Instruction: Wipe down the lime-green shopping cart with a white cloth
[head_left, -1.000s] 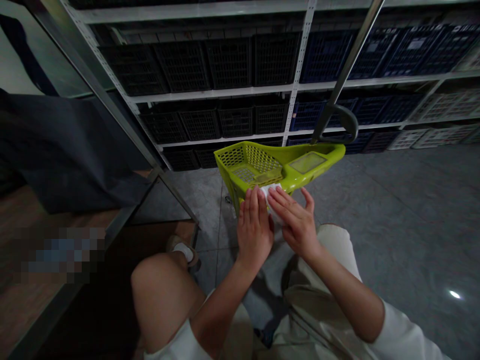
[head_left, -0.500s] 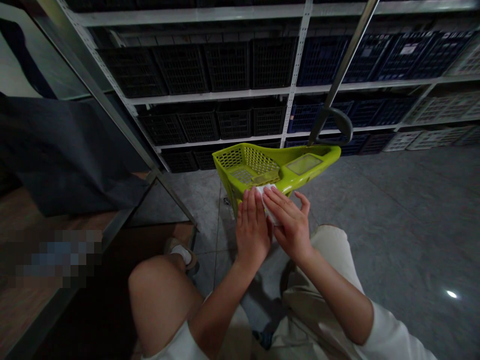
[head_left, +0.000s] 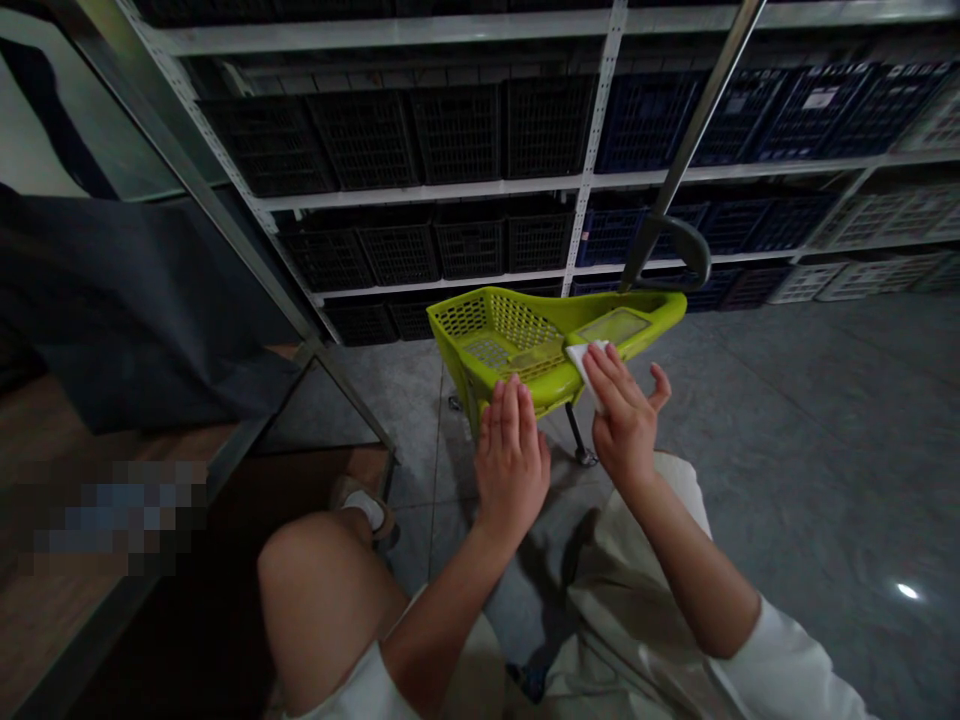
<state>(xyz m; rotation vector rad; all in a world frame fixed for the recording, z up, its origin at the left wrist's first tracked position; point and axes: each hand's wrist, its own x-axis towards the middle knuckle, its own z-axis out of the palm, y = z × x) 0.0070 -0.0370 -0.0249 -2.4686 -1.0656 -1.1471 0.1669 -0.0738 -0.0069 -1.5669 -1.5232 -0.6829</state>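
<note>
My right hand (head_left: 626,425) has just come away from my left hand (head_left: 511,462); half a second ago the two were pressed together over the small white wipe (head_left: 586,362), and now they are apart. The wipe has gone with the right hand: its grip is pinched on the wipe, fingers laid flat over it, pressing it against the near right rim of the yellow-green basket (head_left: 525,335), just beside the smooth panel at the basket's right end. My left hand holds nothing, fingers together and straight, palm down, hovering just near the basket's near wall without clearly touching it. I judge the wipe is now in place for rubbing along the rim. The metal pole (head_left: 686,140) rises from the basket's far right; dark crates (head_left: 457,125) fill the shelving beyond.
</note>
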